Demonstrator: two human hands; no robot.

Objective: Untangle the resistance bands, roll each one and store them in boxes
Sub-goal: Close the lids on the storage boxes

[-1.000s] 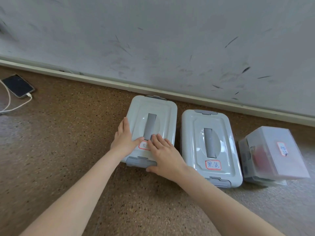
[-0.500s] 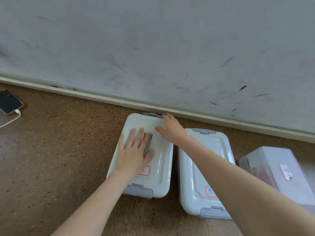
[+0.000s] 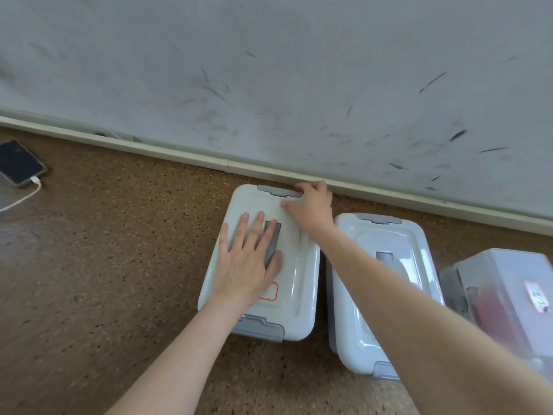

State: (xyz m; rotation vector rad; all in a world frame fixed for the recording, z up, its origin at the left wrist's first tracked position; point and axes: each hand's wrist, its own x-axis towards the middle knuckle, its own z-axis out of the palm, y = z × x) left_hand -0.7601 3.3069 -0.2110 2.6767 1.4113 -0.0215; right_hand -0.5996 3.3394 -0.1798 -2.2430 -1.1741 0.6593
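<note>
While the left hand (image 3: 248, 265) lies flat w/ fingers spread on the lid of the left box (image 3: 302, 283), palm down over the grey recessed handle (image 3: 273, 241) and part of the red-edged label (image 3: 270, 292), the right hand (image 3: 311, 205) reaches to the far end of the same box, fingers curled over the grey far latch (image 3: 276, 190) next to the baseboard (image 3: 179, 152), thumb on the lid. Near latch (image 3: 258, 326) of that box sits down, closed. Just beside it on the right, almost touching, is a 2nd box (image 3: 386, 235), same type, lid on, partly hidden by the right forearm. Further right, near it, a clear box (image 3: 502, 280) w/ a label and smth red inside; can't tell what. No loose resistance bands visible. All boxes sit on the speckled brown floor (image 3: 119, 250) along a scuffed grey wall (image 3: 269, 70). Far left: a phone (image 3: 18, 163) w/ a white cable (image 3: 21, 199) plugged in.
</note>
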